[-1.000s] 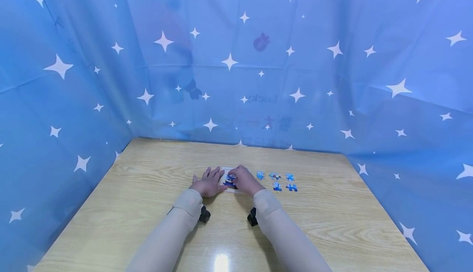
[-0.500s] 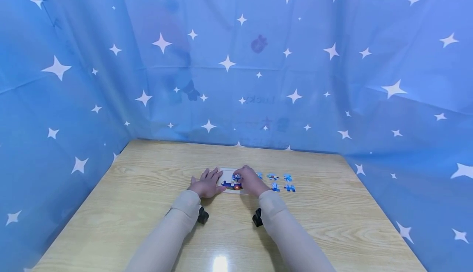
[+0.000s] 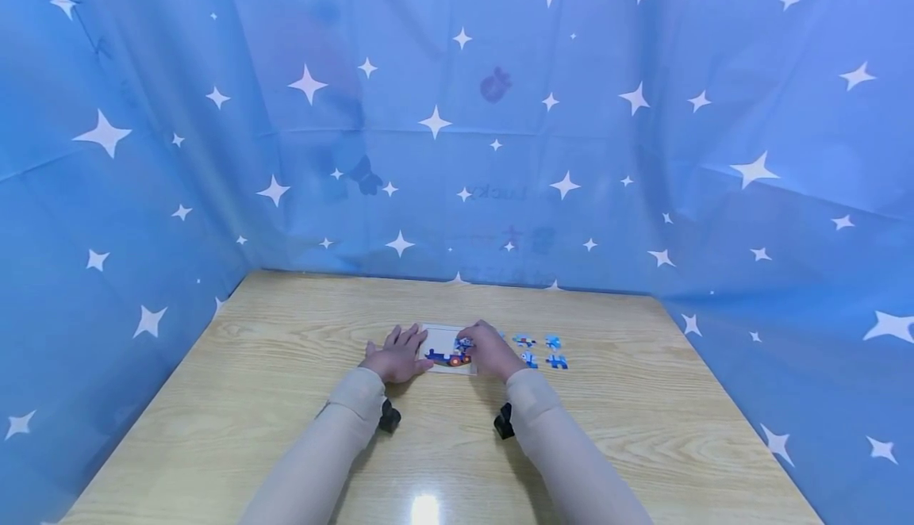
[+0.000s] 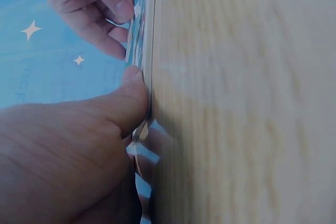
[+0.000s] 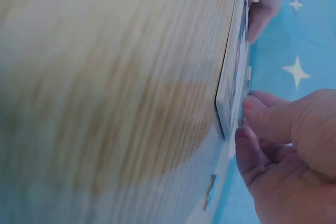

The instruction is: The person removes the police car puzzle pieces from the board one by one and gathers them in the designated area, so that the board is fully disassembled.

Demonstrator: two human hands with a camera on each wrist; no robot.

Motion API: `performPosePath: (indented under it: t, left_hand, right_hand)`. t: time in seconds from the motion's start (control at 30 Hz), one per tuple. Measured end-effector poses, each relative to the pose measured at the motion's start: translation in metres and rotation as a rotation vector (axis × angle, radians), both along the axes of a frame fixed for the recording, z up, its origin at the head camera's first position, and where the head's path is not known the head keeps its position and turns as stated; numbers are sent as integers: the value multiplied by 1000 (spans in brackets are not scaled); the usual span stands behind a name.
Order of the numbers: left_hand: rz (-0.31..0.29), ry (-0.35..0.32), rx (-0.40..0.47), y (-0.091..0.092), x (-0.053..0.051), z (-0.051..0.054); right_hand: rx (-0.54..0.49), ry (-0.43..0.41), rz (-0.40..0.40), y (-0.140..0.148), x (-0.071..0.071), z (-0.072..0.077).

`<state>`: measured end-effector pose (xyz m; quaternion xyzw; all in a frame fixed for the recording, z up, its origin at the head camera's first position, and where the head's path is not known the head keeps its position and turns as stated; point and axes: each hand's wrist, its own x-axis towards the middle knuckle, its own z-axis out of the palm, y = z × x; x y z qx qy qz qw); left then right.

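A small jigsaw board [image 3: 439, 335] with a pale tray lies on the table. Along its lower edge sits a joined strip of puzzle pieces [image 3: 447, 358] with dark blue and red-orange parts. My left hand [image 3: 397, 357] rests on the board's left edge, fingers spread, thumb near the lower corner. Over the right side, my right hand [image 3: 493, 350] pinches a blue puzzle piece [image 3: 463, 344] between thumb and fingers, just above the strip. In the right wrist view the board [image 5: 228, 107] appears edge-on, and the right hand [image 5: 286, 145] covers most of the pinched piece.
Loose puzzle pieces lie right of the board: a multicoloured piece [image 3: 524, 341], a light blue piece [image 3: 553, 342] and a darker blue piece [image 3: 557, 362] among them. Another is partly behind the right hand. A starry blue curtain [image 3: 428, 192] hangs behind the wooden table [image 3: 321, 303].
My right hand has moved right across the board with the piece, uncovering the tray's middle and more of the lower strip. The left hand has stayed on the board. The view has shifted slightly.
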<state>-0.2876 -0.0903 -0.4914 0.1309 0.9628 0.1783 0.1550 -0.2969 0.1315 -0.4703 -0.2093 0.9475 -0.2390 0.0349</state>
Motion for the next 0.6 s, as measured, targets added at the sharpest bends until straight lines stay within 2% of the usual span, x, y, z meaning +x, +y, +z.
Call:
performPosePath:
  t: [0.1, 0.27, 0.37, 0.47, 0.6]
  left_hand:
    - [2, -1, 7, 0, 1, 1]
    - [-11, -6, 15, -2, 7, 8]
    - [-18, 2, 25, -2, 7, 9]
    - [-21, 0, 38, -3, 5, 7]
    - [-16, -11, 46, -4, -1, -2]
  right_hand:
    - [-10, 13, 1, 5, 1, -1]
    - [3, 26, -7, 14, 4, 0]
    - [-8, 8, -21, 20, 5, 2]
    - [-28, -2, -34, 24, 7, 5]
    - [-26, -2, -57, 28, 7, 6]
